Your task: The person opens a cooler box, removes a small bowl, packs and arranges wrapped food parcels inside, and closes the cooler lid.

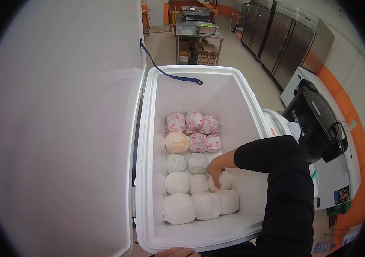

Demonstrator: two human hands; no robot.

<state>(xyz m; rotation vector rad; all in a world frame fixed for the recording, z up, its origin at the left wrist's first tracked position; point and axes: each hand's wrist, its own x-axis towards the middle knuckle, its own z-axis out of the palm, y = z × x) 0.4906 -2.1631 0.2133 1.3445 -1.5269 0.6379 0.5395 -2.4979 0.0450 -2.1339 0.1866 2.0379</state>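
Observation:
Inside a white cooler box (244,100) lie several wrapped round bundles in rows. My right hand (217,170) reaches in from the right, its fingers around a white bundle (224,181) near the right wall. Larger white bundles (179,208) fill the row closest to me. Farther back are bundles in red-printed paper (195,121) and one yellowish bundle (177,142). At the cooler's near rim rests my left hand (177,252), only partly in view, with its fingers together and their tips hidden.
The open cooler lid (62,128) stands on the left, a blue strap (169,76) hanging from it. A black lidded container (315,120) is at the right, on a white chest. Steel refrigerators (285,43) and a steel table (187,30) stand farther back.

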